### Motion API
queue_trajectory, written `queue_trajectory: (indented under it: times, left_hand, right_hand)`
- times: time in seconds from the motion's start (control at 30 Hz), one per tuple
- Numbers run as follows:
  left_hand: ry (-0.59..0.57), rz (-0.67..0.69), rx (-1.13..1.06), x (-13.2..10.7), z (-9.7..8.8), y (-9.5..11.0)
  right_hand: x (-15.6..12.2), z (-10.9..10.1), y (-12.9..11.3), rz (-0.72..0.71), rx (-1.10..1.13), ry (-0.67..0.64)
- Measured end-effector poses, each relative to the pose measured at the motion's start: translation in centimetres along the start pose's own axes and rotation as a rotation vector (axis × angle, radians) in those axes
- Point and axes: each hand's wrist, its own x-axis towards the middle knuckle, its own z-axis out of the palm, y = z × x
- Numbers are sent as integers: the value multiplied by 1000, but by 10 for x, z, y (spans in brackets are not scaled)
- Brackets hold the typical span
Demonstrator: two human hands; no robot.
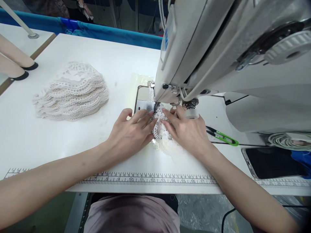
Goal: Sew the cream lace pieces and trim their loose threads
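A small piece of white lace [159, 127] with a holed pattern lies under the presser foot [156, 106] of a sewing machine [189, 48]. My left hand [132, 131] rests flat at the lace's left edge, its fingers stretched out and the tips close to the foot. From the right, my right hand [188, 127] touches the same lace with thumb and index finger apart; its other fingers are partly hidden beneath the machine head. Both hands are open, pressing on the lace rather than gripping it. The needle tip is too small to make out.
A stack of lace pieces [75, 92] lies on the white table [116, 64] at left. Green-handled thread snips [223, 137], a phone [274, 161] and a coiled cord [289, 141] are at right. A printed ruler [145, 179] runs along the front edge. Another person's hand [85, 8] shows at the back.
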Motion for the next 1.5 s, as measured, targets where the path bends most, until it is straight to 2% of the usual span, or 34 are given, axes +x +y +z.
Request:
queue_trajectory:
  times: [0.23,0.33,0.43,0.57,0.7,0.83,0.93,1.03,1.13,1.23,1.3,1.37,1.5]
  left_hand:
    - [-5,-20,1,1,-1,0]
    - [18,4,-38,3,1,-3]
    - [29,26,-125,5,4,-8]
    - [-73,-64,-299,9,3,-13]
    - [-167,-103,-355,18,1,-13]
    - [-182,-154,-360,31,3,-14]
    - [-176,-237,-441,38,5,-18]
    - [-186,-311,-540,40,4,-24]
    - [-202,-320,-609,41,2,-29]
    - [-215,-281,-601,38,2,-31]
    - [-187,-219,-539,33,3,-30]
    - [-109,-103,-411,23,5,-27]
    - [105,222,-77,3,1,-18]
  right_hand:
    - [-1,-1,5,-26,8,66]
    - [-3,-4,6,-85,113,129]
    - [-5,-8,2,-102,271,86]
    - [-3,-8,-2,-35,339,-32]
    - [-1,-4,-1,72,432,-38]
    - [1,-1,-1,181,490,-57]
    - [1,-1,-4,188,526,-79]
    - [0,0,-5,154,546,-26]
    - [-1,2,-4,147,554,42]
    - [-2,3,-2,125,541,98]
    - [-3,2,0,55,505,155]
    - [-4,1,0,-47,462,187]
    - [-7,-2,-1,-206,391,176]
